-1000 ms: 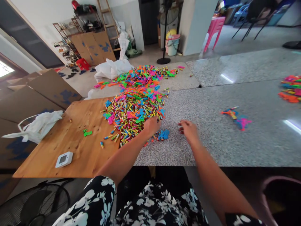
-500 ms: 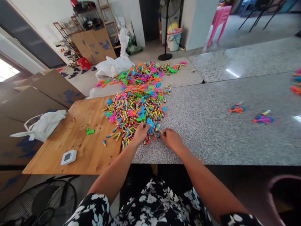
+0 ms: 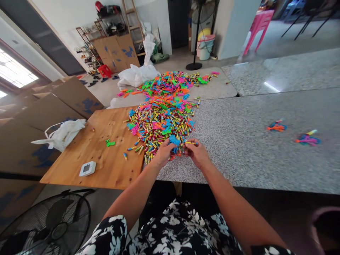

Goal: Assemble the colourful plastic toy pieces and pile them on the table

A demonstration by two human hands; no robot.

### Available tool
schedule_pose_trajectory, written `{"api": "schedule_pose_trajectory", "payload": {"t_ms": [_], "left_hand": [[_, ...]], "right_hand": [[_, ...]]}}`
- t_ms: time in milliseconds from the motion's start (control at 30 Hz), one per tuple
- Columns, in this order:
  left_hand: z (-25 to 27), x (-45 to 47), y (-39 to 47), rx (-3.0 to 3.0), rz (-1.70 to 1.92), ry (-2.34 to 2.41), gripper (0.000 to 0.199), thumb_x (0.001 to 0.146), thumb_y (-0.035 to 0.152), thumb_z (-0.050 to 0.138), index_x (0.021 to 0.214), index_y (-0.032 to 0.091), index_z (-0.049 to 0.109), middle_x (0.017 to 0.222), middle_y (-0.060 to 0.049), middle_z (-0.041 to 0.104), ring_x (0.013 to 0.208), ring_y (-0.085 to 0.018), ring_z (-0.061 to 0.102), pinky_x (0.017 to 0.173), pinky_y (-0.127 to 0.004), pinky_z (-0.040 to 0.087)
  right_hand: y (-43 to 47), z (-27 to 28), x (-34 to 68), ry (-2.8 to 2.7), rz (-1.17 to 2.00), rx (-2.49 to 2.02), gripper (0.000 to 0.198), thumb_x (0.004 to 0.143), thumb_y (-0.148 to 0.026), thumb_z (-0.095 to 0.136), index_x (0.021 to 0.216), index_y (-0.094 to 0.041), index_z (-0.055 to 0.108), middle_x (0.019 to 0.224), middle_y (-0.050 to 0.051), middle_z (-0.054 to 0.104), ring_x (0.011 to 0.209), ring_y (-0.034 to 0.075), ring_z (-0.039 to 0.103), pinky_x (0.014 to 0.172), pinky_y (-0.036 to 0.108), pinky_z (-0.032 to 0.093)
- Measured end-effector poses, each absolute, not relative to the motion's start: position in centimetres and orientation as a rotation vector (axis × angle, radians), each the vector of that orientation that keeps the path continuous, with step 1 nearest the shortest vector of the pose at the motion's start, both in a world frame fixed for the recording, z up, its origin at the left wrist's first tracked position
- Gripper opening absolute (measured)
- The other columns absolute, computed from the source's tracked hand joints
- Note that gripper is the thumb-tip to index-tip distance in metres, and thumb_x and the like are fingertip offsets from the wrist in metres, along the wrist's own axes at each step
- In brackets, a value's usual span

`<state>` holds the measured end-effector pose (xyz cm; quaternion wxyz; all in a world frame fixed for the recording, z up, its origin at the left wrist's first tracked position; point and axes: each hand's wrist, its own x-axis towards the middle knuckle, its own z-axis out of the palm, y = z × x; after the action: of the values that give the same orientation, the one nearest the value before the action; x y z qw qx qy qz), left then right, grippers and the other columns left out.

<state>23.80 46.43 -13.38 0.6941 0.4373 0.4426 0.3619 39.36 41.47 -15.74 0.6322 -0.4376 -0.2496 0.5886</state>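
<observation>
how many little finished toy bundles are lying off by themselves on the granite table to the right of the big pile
2. One orange-and-blue bundle lies right of the big pile; a purple-and-blue bundle lies farther right, nearer the table edge. More may lie outside the picture.

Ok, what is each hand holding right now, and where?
Left hand pinches a blue plastic piece by its lower edge; right hand holds a small coloured stick by one end.

A small flat blue plastic piece (image 3: 174, 141) sits pinched at the tips of the left hand (image 3: 164, 153), raised just above the speckled stone. A thin yellow-and-blue plastic stick (image 3: 191, 143) lies level in the right hand (image 3: 196, 153), its end pointing toward the blue piece, close beside it.
</observation>
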Motion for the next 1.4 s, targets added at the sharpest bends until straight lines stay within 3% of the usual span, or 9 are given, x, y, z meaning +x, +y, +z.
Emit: {"api": "schedule_pose_trajectory", "payload": {"t_ms": [233,400,633,967,1400], "left_hand": [[-12.9,24.5,45.7,1.092,0.795,0.887,0.039,0.075,0.046,0.08,0.095,0.018,0.062,0.078,0.002,0.062,0.061,-0.009,0.053,0.059,-0.022,0.045],[-12.7,24.5,45.6,1.206,0.809,0.885,0.04,0.077,0.049,0.079,0.096,0.018,0.063,0.082,0.002,0.063,0.07,-0.01,0.054,0.067,-0.022,0.047],[-12.7,24.4,45.5,1.288,0.75,0.861,0.039,0.082,0.052,0.074,0.094,0.018,0.058,0.073,0.005,0.052,0.061,-0.008,0.046,0.058,-0.021,0.038],[-13.1,24.4,45.4,1.391,0.745,0.944,0.043,0.083,0.058,0.072,0.09,0.02,0.054,0.07,0.005,0.05,0.06,-0.009,0.045,0.057,-0.022,0.036],[-12.5,24.0,45.8,1.433,0.626,0.874,0.042,0.084,0.057,0.072,0.09,0.018,0.057,0.07,0.003,0.058,0.058,-0.008,0.047,0.055,-0.021,0.037]], "right_hand": [[40.9,-15.1,38.8,-0.442,1.389,-0.897,0.031,0.067,-0.039,0.087,0.086,-0.022,0.069,0.058,-0.006,0.059,0.046,0.01,0.05,0.043,0.024,0.044],[40.7,-15.4,39.1,-0.459,1.413,-0.864,0.029,0.068,-0.037,0.085,0.086,-0.022,0.068,0.06,-0.006,0.061,0.048,0.011,0.052,0.044,0.024,0.043],[40.5,-15.4,39.9,-0.554,1.406,-0.874,0.03,0.071,-0.04,0.085,0.088,-0.022,0.068,0.061,-0.005,0.061,0.049,0.011,0.052,0.046,0.024,0.045],[40.3,-15.0,40.0,-0.615,1.332,-0.951,0.034,0.07,-0.046,0.086,0.078,-0.022,0.064,0.057,-0.006,0.057,0.044,0.01,0.049,0.042,0.024,0.045],[40.2,-14.8,41.0,-0.769,1.298,-1.017,0.036,0.075,-0.051,0.083,0.078,-0.023,0.062,0.054,-0.006,0.058,0.041,0.01,0.049,0.04,0.023,0.042]]}}
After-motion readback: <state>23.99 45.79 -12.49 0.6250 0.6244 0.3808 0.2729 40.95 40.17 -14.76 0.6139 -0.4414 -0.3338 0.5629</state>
